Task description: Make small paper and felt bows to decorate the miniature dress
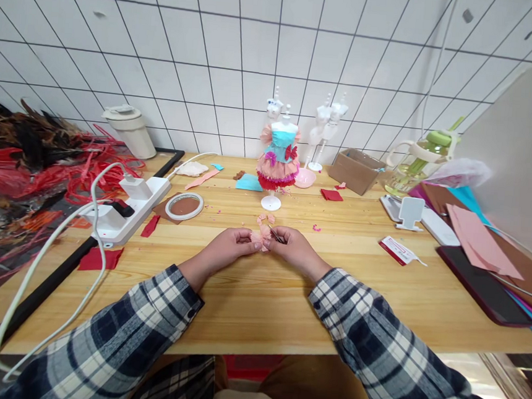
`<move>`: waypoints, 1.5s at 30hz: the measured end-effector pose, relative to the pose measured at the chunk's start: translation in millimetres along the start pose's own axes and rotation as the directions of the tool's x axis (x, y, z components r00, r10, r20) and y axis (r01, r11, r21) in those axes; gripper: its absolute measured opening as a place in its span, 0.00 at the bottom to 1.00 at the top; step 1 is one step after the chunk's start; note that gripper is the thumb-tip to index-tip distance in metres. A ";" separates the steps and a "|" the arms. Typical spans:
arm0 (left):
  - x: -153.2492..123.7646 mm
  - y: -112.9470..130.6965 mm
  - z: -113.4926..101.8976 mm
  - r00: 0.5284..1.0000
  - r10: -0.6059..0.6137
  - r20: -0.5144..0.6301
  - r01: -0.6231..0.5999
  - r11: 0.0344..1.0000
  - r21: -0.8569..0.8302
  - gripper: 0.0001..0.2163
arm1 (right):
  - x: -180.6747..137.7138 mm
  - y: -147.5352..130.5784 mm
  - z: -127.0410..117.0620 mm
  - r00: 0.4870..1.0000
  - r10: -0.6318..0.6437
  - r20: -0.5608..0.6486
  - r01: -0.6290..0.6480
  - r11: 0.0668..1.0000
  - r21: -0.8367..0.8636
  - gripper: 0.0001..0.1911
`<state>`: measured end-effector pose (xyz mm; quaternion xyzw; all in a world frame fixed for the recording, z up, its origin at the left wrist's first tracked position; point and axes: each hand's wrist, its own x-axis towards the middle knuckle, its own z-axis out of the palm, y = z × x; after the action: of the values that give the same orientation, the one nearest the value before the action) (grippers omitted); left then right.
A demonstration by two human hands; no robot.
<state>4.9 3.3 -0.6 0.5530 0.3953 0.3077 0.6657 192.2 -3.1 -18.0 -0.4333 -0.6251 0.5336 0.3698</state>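
Landmark: dressed mannequin [277,154]. Pink paper piece [261,236] is held just on the near side of its base, straight in line with it — pinched between the fingertips of both hands, so neither hand is nearer. The piece lies at the inner side of each set of fingers. No clear long axis can be made out; it is crumpled and spread to both sides.

Left hand [229,245]: thumb and fingers closed on the piece's left edge. Right hand [299,249]: fingers narrowed around a thin dark tool [276,234], with the thumb at the piece's right edge. Tool is slanted away and leftward — whether its tip touches the paper cannot be told, nor its exact type.

Piece looks pale pink, thin, ruffled, petal-like. Loose pink scraps [270,219] are seen between it and the mannequin's base. Tape ring [185,196] is placed left of the mannequin and nearer the wearer; folded red paper [331,195] is seen to its right, pink bowl [305,178] just beside its skirt.
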 end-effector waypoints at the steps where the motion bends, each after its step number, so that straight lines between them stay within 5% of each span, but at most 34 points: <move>1: 0.2 -0.9 -0.1 1.000 -0.006 -0.006 0.006 1.000 -0.012 0.13 | -0.1 -0.4 0.2 1.000 -0.008 -0.008 0.008 1.000 -0.016 0.15; 7: 0.7 -1.8 -4.7 0.988 -0.055 -0.146 0.033 0.988 -0.151 0.11 | -2.2 -5.7 -2.3 0.987 0.048 -0.151 -0.024 0.988 0.155 0.18; 14: 2.3 2.2 -11.2 0.966 -0.121 -0.228 0.023 0.920 -0.391 0.07 | -5.7 -9.5 5.3 0.988 0.138 0.064 -0.148 0.970 0.194 0.17; 18: 2.5 1.6 -10.9 0.966 -0.121 -0.227 0.021 0.918 -0.396 0.06 | -10.0 -15.6 8.5 0.976 0.198 0.094 -0.214 0.952 0.218 0.19; 28: 2.4 -0.1 -10.8 0.971 -0.101 -0.218 0.005 0.916 -0.400 0.06 | -8.0 -4.0 10.6 0.989 0.087 0.118 -0.102 0.987 0.126 0.18; 45: 2.2 -1.0 -10.6 0.975 -0.097 -0.200 0.011 0.920 -0.393 0.06 | -6.9 -6.8 11.9 0.974 0.118 0.193 -0.145 0.980 0.133 0.18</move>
<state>-3.2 10.2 -2.8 0.3620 0.4112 0.4198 0.7236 182.6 -14.0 -13.1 -0.3943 -0.5858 0.6391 0.3047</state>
